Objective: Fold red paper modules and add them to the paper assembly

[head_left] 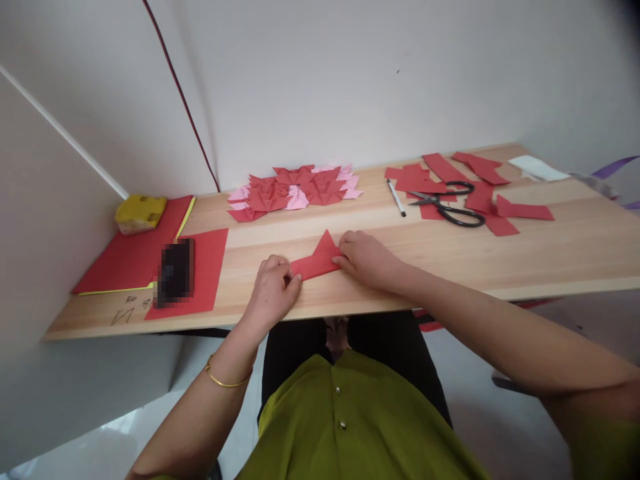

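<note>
A folded piece of red paper (316, 264) lies on the wooden table near its front edge, with a triangular point standing out from its far side. My left hand (274, 287) grips its left end, fingers curled and thumb against the paper. At the other end, my right hand (369, 259) has its fingers closed on the paper, thumb on the near side. Beyond my hands, by the wall, sits a cluster of red and pink folded paper pieces (295, 189).
On the right lie black-handled scissors (450, 205), a white pen (396, 198) and red paper scraps (437, 168). To the left are red sheets (213, 267) under a blurred dark object (175, 272), and a yellow packet (141, 213). A white strip (537, 168) rests far right.
</note>
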A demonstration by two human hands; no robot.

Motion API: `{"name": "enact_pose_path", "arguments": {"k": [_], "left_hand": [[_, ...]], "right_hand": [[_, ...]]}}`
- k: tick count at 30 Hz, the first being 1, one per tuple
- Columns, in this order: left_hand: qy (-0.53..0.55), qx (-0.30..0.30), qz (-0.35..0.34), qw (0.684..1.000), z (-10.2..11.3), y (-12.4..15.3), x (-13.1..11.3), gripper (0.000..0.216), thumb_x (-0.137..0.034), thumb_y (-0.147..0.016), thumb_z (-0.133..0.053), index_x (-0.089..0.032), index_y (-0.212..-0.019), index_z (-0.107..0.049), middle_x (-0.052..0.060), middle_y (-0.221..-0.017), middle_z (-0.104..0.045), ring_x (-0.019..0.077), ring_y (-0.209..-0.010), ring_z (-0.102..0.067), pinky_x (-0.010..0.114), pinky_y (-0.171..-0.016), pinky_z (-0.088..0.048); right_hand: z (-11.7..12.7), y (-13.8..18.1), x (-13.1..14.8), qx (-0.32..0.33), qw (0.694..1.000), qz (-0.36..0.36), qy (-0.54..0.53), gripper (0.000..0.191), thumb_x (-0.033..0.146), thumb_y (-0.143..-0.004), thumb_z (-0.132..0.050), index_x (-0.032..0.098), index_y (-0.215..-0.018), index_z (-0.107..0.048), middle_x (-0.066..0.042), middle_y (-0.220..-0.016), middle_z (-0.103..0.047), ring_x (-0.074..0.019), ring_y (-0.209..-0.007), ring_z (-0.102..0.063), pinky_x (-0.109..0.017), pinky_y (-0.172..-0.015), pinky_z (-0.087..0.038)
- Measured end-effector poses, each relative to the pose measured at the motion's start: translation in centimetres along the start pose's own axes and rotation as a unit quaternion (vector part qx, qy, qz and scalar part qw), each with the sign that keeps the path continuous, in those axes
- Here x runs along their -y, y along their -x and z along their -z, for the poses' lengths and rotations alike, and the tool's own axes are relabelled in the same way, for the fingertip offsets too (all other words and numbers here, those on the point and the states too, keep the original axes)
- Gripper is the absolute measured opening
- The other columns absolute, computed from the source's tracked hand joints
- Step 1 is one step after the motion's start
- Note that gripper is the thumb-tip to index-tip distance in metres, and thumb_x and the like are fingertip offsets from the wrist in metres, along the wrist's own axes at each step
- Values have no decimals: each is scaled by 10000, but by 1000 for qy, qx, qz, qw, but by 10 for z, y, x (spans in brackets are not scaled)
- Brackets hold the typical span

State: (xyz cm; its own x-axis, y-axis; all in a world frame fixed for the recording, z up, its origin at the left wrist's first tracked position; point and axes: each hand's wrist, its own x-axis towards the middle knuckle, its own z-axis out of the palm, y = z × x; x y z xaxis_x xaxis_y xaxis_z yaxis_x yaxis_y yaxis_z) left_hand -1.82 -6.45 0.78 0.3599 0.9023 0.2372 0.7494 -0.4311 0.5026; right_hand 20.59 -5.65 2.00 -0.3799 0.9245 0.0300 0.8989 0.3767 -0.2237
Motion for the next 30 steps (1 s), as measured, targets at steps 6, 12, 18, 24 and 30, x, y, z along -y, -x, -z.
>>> {"name": "enact_pose_path", "arguments": {"k": [6,12,18,24,30], "left_hand": [[19,-5,20,1000,0,0,-1,187,-225,-769,-542,-178,-596,-487,58,-866,-528,193,-898,-508,355,-835,-417],[38,-12,48,998,-1,0,-3,187,-226,-740,-570,-180,-571,-503,55,-871,-536,189,-880,-518,354,-824,-427],[27,-42,48,998,-3,0,-1,137,-200,-700,-612,-182,-625,-498,53,-866,-541,193,-864,-510,359,-813,-431],[-30,-30,-30,999,0,4,-6,370,-150,-762,-548,-211,-1126,-562,85,-1041,-518,227,-986,-455,401,-876,-386],[-139,40,-136,980,-1,3,-9,477,-102,-814,-469,-377,-1186,-581,56,-983,-533,213,-933,-431,397,-835,-342]], "right_hand": [[6,-1,5,18,999,-5,30,326,361,-913,-421,93,-921,-605,-155,-998,-584,-241,-917,-546,-338,-829,-383],[6,-2,5,17,999,1,48,347,384,-911,-428,88,-913,-608,-152,-969,-591,-243,-900,-563,-331,-801,-394],[1,-3,-1,4,999,20,45,344,393,-910,-434,102,-872,-615,-145,-950,-595,-227,-888,-563,-317,-804,-395],[-2,-3,-4,-7,999,31,40,341,389,-908,-441,105,-845,-618,-139,-919,-598,-216,-861,-560,-305,-786,-396],[-3,-1,-5,-24,998,45,45,320,381,-899,-460,110,-816,-609,-125,-874,-588,-211,-806,-554,-305,-741,-402]]}}
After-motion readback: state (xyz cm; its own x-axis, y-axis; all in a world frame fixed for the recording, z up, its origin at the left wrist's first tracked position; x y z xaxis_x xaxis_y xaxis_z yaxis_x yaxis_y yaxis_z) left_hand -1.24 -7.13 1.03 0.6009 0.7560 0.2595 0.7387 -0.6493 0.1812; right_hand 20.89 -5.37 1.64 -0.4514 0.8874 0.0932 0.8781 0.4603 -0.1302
